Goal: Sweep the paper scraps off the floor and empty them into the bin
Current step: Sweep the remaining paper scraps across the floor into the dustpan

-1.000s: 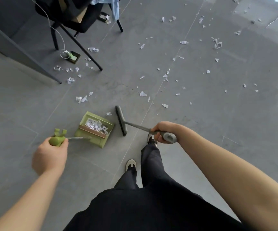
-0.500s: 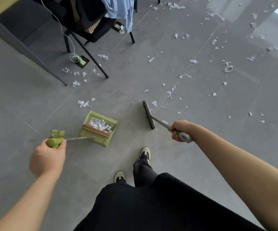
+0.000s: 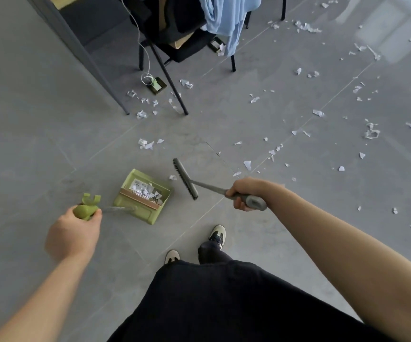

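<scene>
Fingers [image 3: 239, 207] of your right hand [image 3: 245, 193] wrap the broom [image 3: 185, 178] handle; your left hand [image 3: 73, 233] grips the dustpan [image 3: 145, 193], set low beside the bristles to catch the paper scraps [image 3: 247, 164] scattered across the floor [image 3: 285, 206].

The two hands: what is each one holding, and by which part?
The left hand holds the green dustpan by the end of its long handle. The right hand holds the grey broom by its handle's end.

Chair [image 3: 175, 33] top cut off.
</scene>
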Motion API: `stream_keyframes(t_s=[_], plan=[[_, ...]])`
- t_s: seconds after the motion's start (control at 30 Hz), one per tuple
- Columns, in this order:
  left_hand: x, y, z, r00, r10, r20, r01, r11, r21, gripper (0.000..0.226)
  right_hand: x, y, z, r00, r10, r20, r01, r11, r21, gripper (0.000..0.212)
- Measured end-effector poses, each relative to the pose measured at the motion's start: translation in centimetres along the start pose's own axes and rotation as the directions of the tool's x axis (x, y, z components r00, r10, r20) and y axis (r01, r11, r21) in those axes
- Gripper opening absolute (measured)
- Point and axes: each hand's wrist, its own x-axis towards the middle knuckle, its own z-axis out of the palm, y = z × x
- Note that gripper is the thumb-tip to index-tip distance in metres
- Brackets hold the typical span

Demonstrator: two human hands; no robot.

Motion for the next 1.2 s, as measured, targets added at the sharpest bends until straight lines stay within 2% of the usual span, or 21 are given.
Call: stream_keyframes(t_s=[0.23,0.5,0.67,0.87,1.03,1.2], plan=[[-1.1,-1.8,0.4,0.999,-0.051,-0.012,0.051,0.999,0.016,0.031,2.8,-0.7,3.0,0.996,0.086,0.008,-0.085,0.992,-0.095,0.008],[-0.8,-1.3,1.0,0.998,-0.055,-0.021,0.055,0.998,0.016,0.032,2.1,-0.2,-1.1,0.989,0.147,-0.017,-0.143,0.979,0.143,0.009],[0.1,-0.1,1.0,0.999,-0.038,-0.029,0.037,0.999,-0.022,0.031,-0.2,0.0,-5.0,0.981,0.126,-0.146,-0.099,0.979,0.178,0.009],[2.3,1.1,0.7,0.999,-0.032,-0.026,0.031,0.999,-0.042,0.030,-0.5,-2.2,-4.2,0.924,0.046,-0.380,-0.024,0.998,0.061,0.011],[5.7,1.5,0.6,1.000,-0.019,-0.014,0.018,0.999,-0.040,0.032,-0.2,-6.6,-1.6,0.930,-0.052,-0.364,0.061,0.998,0.014,0.013],[10.6,1.5,0.0,1.000,-0.001,0.028,0.001,1.000,-0.024,0.030,0.8,-12.0,1.9,0.962,-0.068,-0.265,0.064,0.998,-0.023,0.010]])
